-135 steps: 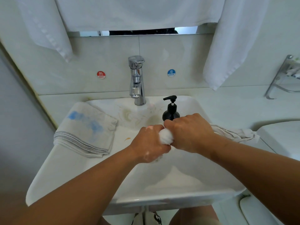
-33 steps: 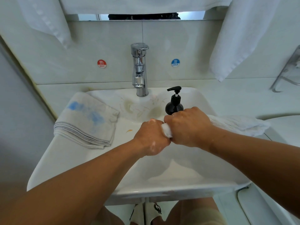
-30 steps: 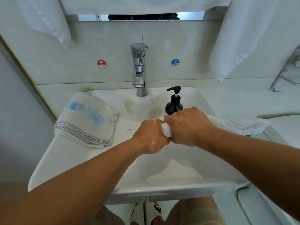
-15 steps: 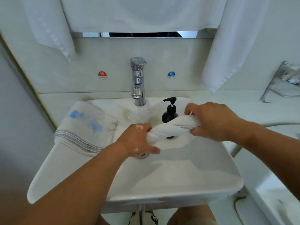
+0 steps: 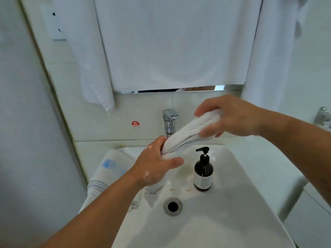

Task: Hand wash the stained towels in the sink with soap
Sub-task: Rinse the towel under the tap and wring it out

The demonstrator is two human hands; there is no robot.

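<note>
Both hands are occupied. Left hand [image 5: 157,167] is clenched round the lower end of the white towel [image 5: 188,133], and right hand [image 5: 231,117] is clamped on the upper end. The towel is bunched into a thick rope slanting from low-left to high-right. It hangs in the air over the sink [image 5: 232,203], crosses in front of the faucet [image 5: 170,114] and is clear of the basin. There are suds flecks on both hands, so the cloth is probably soaped.

Grip read: one end per hand, hands apart. That looks like a wringing set-up. Holding it over the basin sends drips to the drain [image 5: 173,206]. No water is visibly running.

Soap bottle [image 5: 203,174] stands upright inside the basin, just right of and behind the drain, within easy reach of the right hand. Yellowish marks [image 5: 188,190] sit on the basin floor near it.

Second towel [image 5: 111,169], folded with a blue stain on top, lies over the sink's left rim. It's likely parked there as next in queue. Hanging towels [image 5: 161,42] on the wall look clean and are probably not part of the job.

Estimate: first towel is at wring stage, blue-stained one not yet washed.
</note>
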